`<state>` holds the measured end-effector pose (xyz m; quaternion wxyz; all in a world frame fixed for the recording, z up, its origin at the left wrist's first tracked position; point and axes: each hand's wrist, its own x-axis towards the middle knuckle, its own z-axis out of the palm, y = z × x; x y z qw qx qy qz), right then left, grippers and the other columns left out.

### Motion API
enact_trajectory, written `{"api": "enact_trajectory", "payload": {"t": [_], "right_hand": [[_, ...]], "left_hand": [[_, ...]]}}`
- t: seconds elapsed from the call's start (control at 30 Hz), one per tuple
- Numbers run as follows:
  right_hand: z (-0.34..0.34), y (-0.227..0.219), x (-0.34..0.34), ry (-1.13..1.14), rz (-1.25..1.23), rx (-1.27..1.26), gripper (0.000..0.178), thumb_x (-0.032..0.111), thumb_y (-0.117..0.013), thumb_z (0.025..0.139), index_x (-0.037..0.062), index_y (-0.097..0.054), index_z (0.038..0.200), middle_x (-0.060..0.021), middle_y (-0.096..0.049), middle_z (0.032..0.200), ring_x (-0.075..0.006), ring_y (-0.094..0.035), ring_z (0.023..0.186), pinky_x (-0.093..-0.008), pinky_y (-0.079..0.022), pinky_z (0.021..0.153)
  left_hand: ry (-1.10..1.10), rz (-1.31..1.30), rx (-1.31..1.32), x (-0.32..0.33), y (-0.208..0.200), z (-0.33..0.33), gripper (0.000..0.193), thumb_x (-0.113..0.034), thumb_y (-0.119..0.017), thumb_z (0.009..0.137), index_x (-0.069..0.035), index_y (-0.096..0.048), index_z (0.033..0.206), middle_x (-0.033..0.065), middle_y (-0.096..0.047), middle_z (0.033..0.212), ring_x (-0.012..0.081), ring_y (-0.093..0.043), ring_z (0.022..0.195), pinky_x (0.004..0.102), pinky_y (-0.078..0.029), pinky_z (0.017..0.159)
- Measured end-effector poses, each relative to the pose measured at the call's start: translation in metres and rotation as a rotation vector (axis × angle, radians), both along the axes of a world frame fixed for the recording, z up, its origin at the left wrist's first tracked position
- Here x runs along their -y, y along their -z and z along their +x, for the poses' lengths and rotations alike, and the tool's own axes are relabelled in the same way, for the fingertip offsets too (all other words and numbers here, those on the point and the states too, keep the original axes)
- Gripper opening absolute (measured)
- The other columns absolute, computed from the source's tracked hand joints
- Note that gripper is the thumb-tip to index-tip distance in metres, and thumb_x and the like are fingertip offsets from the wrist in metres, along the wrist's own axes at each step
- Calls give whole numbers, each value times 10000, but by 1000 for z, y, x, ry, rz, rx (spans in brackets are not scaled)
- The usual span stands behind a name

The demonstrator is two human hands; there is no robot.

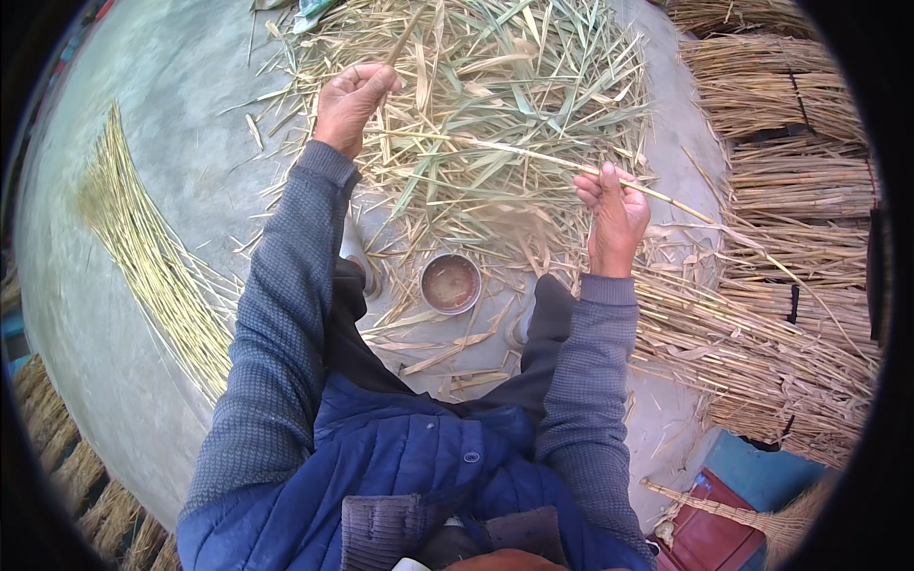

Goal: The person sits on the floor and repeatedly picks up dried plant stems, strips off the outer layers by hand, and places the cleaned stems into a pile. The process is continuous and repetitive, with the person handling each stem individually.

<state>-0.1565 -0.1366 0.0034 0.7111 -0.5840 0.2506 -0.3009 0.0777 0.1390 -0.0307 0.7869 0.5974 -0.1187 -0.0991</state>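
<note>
My right hand (617, 217) pinches a long, thin reed stalk (524, 150) between thumb and fingers. The stalk runs from near my left wrist across the leaf pile and out past my right hand, where a dry, drooping end trails over the bundles. My left hand (354, 105) is closed, with a short brown strip of dry leaf (406, 38) sticking up from between thumb and forefinger. Beneath both hands spreads a heap of stripped leaves (514, 95), green and straw-coloured.
A round metal bowl (450, 284) sits between my feet. On the left lies a fan of cleaned stalks (157, 247). Tied reed bundles (762, 114) are stacked along the right, with loose unstripped reeds (752, 333) nearer me. A red box (714, 523) and a straw broom (762, 519) are lower right.
</note>
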Motion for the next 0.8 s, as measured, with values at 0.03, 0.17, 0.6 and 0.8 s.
{"api": "enact_trajectory", "payload": {"t": [0.03,0.17,0.6,0.8], "right_hand": [[0,1,1,-2,2,-8,347,257,-699,963,-65,-614,1063,-158,-707,881,-202,-725,735,-257,-598,644],[6,7,-7,-54,17,-25,306,235,-692,968,-48,-613,1054,-153,-710,896,-198,-731,765,-259,-599,661],[-9,4,35,21,50,15,302,251,-646,998,-31,-580,1087,-174,-710,964,-204,-731,816,-254,-593,691],[-17,10,47,6,114,-36,331,247,-662,988,-66,-602,1078,-170,-709,941,-208,-731,811,-247,-599,670]], "left_hand": [[26,183,93,-1,3,2,237,-229,-768,889,-43,-687,1011,33,-724,857,96,-595,682,263,-492,644],[-37,997,892,14,4,-20,375,-408,-729,867,-60,-699,1004,94,-708,911,261,-609,979,405,-419,846],[275,1355,1092,21,42,-7,141,-247,-731,775,-126,-661,791,53,-660,717,273,-623,810,420,-420,782],[447,1363,844,17,25,-19,217,-260,-775,763,-137,-664,903,49,-713,875,278,-639,920,441,-408,844]]}}
